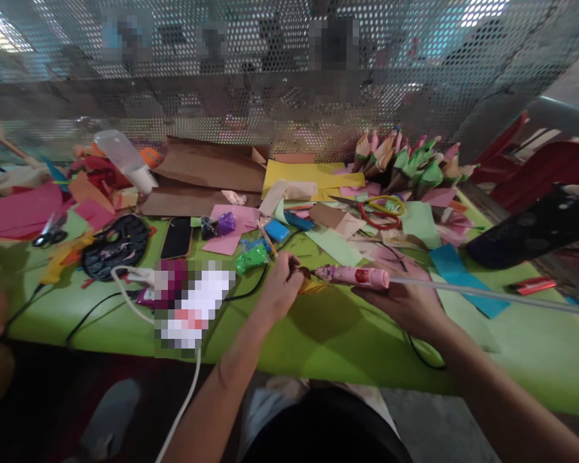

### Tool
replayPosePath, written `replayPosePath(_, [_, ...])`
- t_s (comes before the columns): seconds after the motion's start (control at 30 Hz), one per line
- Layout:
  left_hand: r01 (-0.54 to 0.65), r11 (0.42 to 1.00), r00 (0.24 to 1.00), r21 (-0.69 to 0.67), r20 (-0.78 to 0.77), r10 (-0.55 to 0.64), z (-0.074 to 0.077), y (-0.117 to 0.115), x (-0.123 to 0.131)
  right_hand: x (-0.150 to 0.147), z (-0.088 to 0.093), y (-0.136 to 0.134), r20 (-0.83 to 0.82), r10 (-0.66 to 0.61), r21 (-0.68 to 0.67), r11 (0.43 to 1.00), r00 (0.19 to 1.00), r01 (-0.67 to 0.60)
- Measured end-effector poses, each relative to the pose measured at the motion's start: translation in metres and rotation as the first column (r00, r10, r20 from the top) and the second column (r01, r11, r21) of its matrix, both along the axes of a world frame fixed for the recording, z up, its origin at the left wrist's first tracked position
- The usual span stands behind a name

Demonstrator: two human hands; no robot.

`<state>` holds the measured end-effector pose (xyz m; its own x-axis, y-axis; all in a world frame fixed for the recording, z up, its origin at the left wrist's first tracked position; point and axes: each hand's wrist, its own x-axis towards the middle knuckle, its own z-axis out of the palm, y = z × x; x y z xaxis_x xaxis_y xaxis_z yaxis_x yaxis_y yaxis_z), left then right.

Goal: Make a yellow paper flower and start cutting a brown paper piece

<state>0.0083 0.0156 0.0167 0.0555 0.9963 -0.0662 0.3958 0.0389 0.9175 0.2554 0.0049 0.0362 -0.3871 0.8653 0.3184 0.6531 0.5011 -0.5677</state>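
Observation:
My right hand (410,299) is wrapped round a pink hot glue gun (352,276), its nozzle pointing left. A long clear glue stick (487,294) trails out of its back end. Just left of the nozzle, my left hand (282,283) pinches a small brown and yellow piece (311,284), perhaps paper. The nozzle is close to this piece; whether they touch I cannot tell. A thin stick (269,239) slants up from behind my left fingers, and its lower end is hidden. Near that hand lies a crinkled green packet (251,257), with a blue block (276,230) beyond it.
Paper flowers (415,157) stand bunched at the back right. Scissors (383,212), yellow paper (313,180) and brown sheets (212,167) lie behind my hands. Leftward are a phone (177,238), a power strip with cords and a yellow glue gun (60,260). A dark bottle (535,225) lies right. Another person's arm shows far left.

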Motion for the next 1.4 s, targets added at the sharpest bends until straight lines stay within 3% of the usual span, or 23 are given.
replayPosePath(0.23, [0.012,1.000,1.000,-0.019,-0.014,-0.012,0.001,0.000,-0.001,-0.007,0.000,0.002,-0.055,0.014,-0.061,0.998,0.998,-0.017])
replayPosePath(0.4, [0.018,1.000,1.000,0.002,-0.009,-0.018,0.001,0.000,-0.001,-0.010,0.003,0.002,-0.081,0.011,-0.033,0.999,0.997,-0.014])
replayPosePath(0.93, [-0.007,1.000,1.000,-0.022,0.014,0.007,0.000,0.001,-0.001,0.004,-0.004,-0.003,0.163,-0.022,0.071,0.997,0.986,0.011])
replayPosePath(1.27, [0.020,1.000,1.000,-0.016,-0.012,-0.020,0.002,0.000,0.000,0.000,-0.001,0.000,0.098,-0.028,0.070,0.997,0.995,0.021])
replayPosePath(1.4, [0.009,1.000,1.000,-0.024,-0.015,-0.009,0.003,0.000,0.000,0.002,-0.003,0.000,0.149,0.002,0.076,0.997,0.989,-0.013])
